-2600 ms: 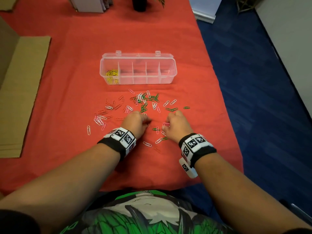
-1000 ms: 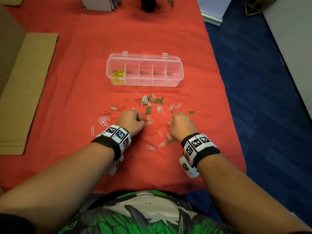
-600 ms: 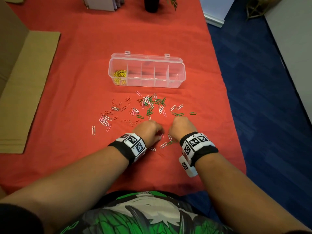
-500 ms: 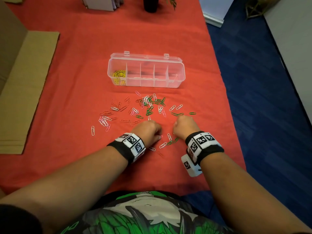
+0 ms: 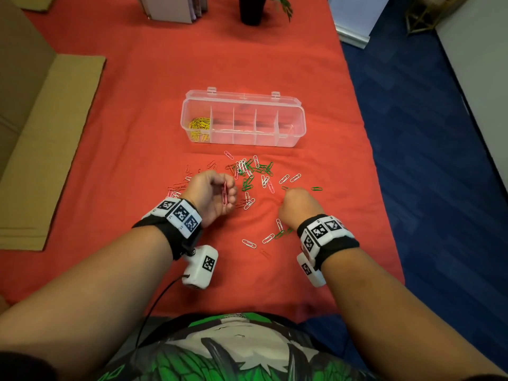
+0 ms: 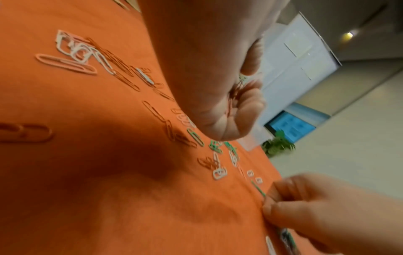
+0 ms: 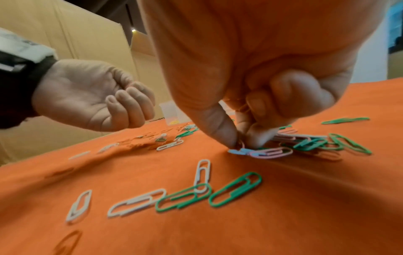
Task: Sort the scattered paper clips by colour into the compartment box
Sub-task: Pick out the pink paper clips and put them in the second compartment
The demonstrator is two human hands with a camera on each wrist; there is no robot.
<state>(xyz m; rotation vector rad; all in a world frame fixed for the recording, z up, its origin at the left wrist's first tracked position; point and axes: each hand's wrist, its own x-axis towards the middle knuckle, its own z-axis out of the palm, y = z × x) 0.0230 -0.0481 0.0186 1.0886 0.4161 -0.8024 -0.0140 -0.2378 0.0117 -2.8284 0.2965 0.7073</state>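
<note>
Fingertips of right hand hidden overhead; wrist view showed them pinching a clip. Left hand curled around pink clips.

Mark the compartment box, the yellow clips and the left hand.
compartment box [image 5: 291, 138]: head view, front wall near right end.
yellow clips [image 5: 199, 125]: head view, middle of the pile.
left hand [image 5: 211, 193]: head view, palm.

path to compartment box: bare table strip, open top | between: scattered paper clips | left: cardboard | far edge: books, black pot, well apart
</note>
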